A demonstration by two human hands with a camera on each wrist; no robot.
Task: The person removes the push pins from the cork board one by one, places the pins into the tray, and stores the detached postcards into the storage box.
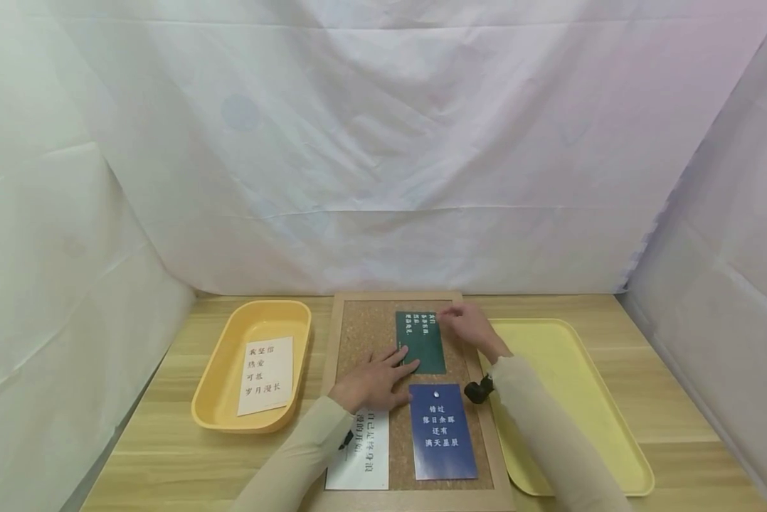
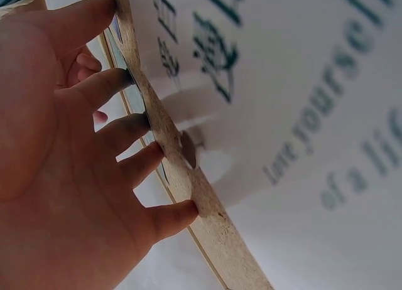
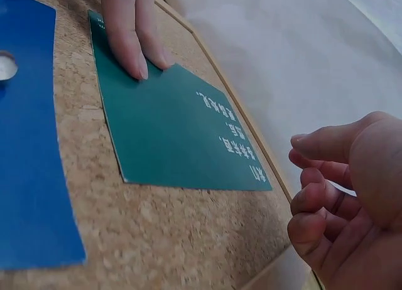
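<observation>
Upper half of corkboard [image 1: 364, 316], head view: green card [image 1: 427, 350], long axis approx. 12–6; L hand [image 1: 373, 380] nearer, fingertips on it, card at its 2 o'clock. R hand [image 1: 469, 328] by card's 1 o'clock corner, card at its 8–9. L wrist view: fingers spread, nothing gripped. R wrist view: fingers curled, thumb nr index, nothing visibly held.

your left grip [image 1: 372, 384] rests on the far card [image 1: 430, 353] on the board [image 1: 363, 327]; before it, two near cards [image 1: 444, 459]; left, a tub [image 1: 232, 345] holding another card [image 1: 266, 378]; right of your right grip [image 1: 473, 328], a tray [image 1: 563, 377].
</observation>
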